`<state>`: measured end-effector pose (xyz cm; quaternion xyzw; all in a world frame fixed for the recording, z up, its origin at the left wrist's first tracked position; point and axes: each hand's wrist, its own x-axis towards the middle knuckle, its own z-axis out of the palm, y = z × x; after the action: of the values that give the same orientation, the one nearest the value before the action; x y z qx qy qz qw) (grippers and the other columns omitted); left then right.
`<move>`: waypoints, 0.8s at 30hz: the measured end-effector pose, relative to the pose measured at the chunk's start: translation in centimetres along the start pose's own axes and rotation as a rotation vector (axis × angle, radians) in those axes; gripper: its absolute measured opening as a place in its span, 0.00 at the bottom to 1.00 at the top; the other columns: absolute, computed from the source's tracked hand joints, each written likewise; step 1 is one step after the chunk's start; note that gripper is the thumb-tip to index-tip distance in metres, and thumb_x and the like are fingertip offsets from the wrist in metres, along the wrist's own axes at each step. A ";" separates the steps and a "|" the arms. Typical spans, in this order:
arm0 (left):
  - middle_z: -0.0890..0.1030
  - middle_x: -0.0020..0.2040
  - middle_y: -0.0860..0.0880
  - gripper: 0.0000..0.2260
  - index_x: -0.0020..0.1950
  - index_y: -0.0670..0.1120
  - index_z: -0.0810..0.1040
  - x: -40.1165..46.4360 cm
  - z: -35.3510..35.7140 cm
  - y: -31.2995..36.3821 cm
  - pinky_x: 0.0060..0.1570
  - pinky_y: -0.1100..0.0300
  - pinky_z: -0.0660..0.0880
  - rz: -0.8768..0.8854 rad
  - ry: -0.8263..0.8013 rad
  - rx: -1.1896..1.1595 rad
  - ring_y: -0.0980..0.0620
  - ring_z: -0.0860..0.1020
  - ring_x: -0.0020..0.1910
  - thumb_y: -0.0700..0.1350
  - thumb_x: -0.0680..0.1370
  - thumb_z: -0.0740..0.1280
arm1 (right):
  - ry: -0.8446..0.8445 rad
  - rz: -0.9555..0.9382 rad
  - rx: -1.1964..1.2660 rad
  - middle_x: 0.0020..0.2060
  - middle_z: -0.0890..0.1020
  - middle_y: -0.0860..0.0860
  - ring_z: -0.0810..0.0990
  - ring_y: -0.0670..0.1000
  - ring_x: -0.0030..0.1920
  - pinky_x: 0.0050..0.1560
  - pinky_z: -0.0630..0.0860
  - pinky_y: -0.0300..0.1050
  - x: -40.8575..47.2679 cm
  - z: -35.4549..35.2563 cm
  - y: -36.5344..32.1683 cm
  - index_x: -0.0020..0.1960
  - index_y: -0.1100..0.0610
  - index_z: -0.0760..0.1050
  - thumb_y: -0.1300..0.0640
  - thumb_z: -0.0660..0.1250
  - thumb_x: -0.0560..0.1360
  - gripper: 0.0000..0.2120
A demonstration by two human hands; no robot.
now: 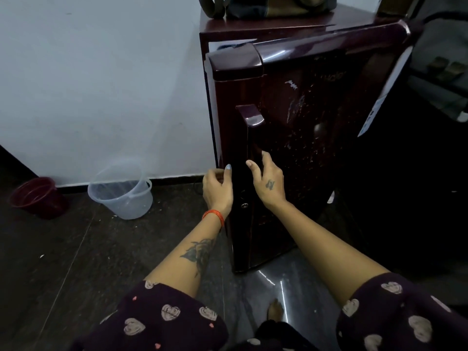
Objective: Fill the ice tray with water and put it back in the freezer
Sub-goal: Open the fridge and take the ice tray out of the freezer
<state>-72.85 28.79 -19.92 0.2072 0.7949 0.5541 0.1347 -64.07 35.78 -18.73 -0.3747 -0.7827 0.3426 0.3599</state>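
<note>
Fridge door step; ice tray unseen. Left hand, right hand loosely curled, grasping nothing, flanking handle. Next: grasp handle.

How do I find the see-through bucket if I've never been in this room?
Start at the dark red fridge and look left along the white wall to the floor. Two buckets stand there side by side: the clear bucket is the nearer to the fridge. The other bucket is dark red and smaller, whereas this one is see-through.
</note>
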 end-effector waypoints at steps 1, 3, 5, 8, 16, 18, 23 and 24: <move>0.76 0.58 0.46 0.16 0.57 0.43 0.74 -0.5 -0.2 0.1 0.49 0.61 0.69 0.002 0.009 -0.018 0.51 0.76 0.51 0.54 0.78 0.63 | 0.002 0.000 0.002 0.57 0.79 0.60 0.78 0.56 0.58 0.57 0.75 0.47 -0.7 -0.5 0.1 0.69 0.62 0.65 0.48 0.59 0.79 0.24; 0.72 0.65 0.46 0.20 0.65 0.44 0.70 -1.6 -0.5 0.4 0.56 0.60 0.68 0.014 -0.006 -0.027 0.48 0.74 0.60 0.55 0.78 0.63 | 0.012 -0.011 0.012 0.57 0.79 0.58 0.78 0.56 0.58 0.57 0.76 0.51 -2.1 -1.6 0.7 0.68 0.61 0.66 0.44 0.58 0.78 0.26; 0.67 0.72 0.46 0.25 0.72 0.46 0.63 -2.7 -0.5 0.9 0.63 0.56 0.66 0.028 -0.047 -0.024 0.47 0.69 0.68 0.56 0.79 0.61 | 0.024 -0.025 0.017 0.57 0.79 0.57 0.79 0.55 0.57 0.57 0.77 0.51 -3.3 -2.7 1.2 0.68 0.61 0.67 0.45 0.58 0.78 0.25; 0.61 0.76 0.48 0.27 0.77 0.51 0.56 -4.4 0.1 1.9 0.69 0.50 0.62 0.041 -0.096 -0.044 0.46 0.64 0.73 0.58 0.80 0.56 | 0.038 -0.064 0.020 0.54 0.80 0.57 0.80 0.54 0.55 0.54 0.77 0.45 -4.9 -4.5 1.8 0.67 0.62 0.67 0.48 0.58 0.79 0.23; 0.65 0.74 0.48 0.24 0.76 0.56 0.57 -10.8 2.5 2.7 0.69 0.49 0.65 0.026 -0.092 -0.148 0.45 0.66 0.72 0.59 0.80 0.55 | -0.024 -0.088 0.067 0.56 0.80 0.53 0.78 0.49 0.56 0.49 0.68 0.23 -9.0 -10.5 3.8 0.68 0.59 0.68 0.50 0.59 0.80 0.20; 0.66 0.73 0.48 0.24 0.75 0.55 0.60 -12.8 3.0 2.8 0.68 0.51 0.65 0.028 -0.072 -0.165 0.47 0.66 0.71 0.59 0.79 0.57 | 0.081 -0.088 0.028 0.58 0.78 0.55 0.76 0.51 0.58 0.53 0.68 0.29 -10.6 -12.1 4.2 0.66 0.60 0.70 0.49 0.60 0.79 0.21; 0.70 0.69 0.48 0.20 0.71 0.53 0.67 -18.1 4.1 3.3 0.60 0.59 0.66 0.037 -0.020 -0.185 0.50 0.70 0.67 0.55 0.80 0.59 | 0.328 -0.258 -0.046 0.49 0.75 0.56 0.74 0.52 0.48 0.48 0.73 0.43 -15.7 -14.7 5.0 0.55 0.60 0.74 0.52 0.64 0.75 0.13; 0.71 0.69 0.47 0.19 0.70 0.53 0.68 -19.1 4.3 3.3 0.60 0.59 0.67 0.038 -0.015 -0.190 0.50 0.71 0.66 0.55 0.80 0.59 | 0.297 -0.287 -0.038 0.49 0.75 0.56 0.73 0.52 0.48 0.48 0.74 0.44 -16.6 -14.9 4.9 0.55 0.59 0.74 0.52 0.64 0.75 0.13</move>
<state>-53.64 24.20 -18.58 0.2124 0.7338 0.6279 0.1492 -42.50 28.32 -20.22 -0.3128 -0.7726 0.2139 0.5094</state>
